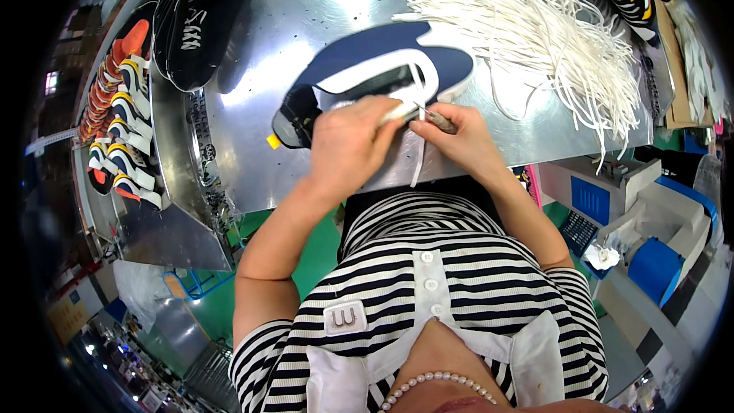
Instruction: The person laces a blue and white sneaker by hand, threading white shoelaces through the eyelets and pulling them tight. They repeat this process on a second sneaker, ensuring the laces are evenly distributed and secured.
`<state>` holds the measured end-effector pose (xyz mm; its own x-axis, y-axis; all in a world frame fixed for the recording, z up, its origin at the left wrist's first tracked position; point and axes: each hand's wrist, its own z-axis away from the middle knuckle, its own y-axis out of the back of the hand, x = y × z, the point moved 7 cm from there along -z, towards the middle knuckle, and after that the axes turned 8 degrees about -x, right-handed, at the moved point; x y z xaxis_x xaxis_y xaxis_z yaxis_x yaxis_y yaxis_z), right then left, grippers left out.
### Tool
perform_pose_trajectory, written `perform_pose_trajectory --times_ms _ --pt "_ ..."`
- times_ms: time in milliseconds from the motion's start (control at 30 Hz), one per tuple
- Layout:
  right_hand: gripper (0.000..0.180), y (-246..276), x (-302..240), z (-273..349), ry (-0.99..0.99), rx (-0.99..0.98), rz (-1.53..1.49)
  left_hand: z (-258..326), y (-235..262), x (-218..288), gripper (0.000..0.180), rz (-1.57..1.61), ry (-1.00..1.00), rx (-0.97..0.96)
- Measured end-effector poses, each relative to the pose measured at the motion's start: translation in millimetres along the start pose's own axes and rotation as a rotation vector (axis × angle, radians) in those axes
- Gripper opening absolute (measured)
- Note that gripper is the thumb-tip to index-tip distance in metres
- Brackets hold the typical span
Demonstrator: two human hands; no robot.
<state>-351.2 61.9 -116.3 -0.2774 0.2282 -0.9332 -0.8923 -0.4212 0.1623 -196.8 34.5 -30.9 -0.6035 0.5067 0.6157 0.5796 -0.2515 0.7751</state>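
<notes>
A navy and white shoe upper [355,52] with a black heel collar and a small yellow tab lies on the metal table in front of me. My left hand [348,141] is closed on its near white edge, thumb and fingers pinching it. In my right hand [465,141] is a small hand tool with a worn brownish grip [441,120], its tip at the pinched edge and partly hidden by the fingers. A white shoelace [419,159] crosses the upper's opening, passes between my hands and hangs toward the table's near edge.
A large heap of loose white laces [527,38] spreads over the table's far right. Black shoe pieces [195,30] are stacked at the far left, with more at the far right. Orange and white shoe uppers [126,118] line the left side. A grey and blue machine [650,260] stands at right.
</notes>
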Motion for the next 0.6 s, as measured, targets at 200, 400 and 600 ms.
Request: perform_pose_trajectory --times_ms 200,400,600 --pt "0.014 -22 23 82 0.154 -0.229 0.336 -16 85 -6 0.023 0.201 0.139 0.324" --pt "0.012 10 17 112 0.034 -0.091 0.018 -1 21 -7 0.023 0.005 0.113 -0.087" --pt "0.017 28 -43 32 0.257 0.066 -0.034 8 -18 -13 0.027 -0.098 0.222 -0.419"
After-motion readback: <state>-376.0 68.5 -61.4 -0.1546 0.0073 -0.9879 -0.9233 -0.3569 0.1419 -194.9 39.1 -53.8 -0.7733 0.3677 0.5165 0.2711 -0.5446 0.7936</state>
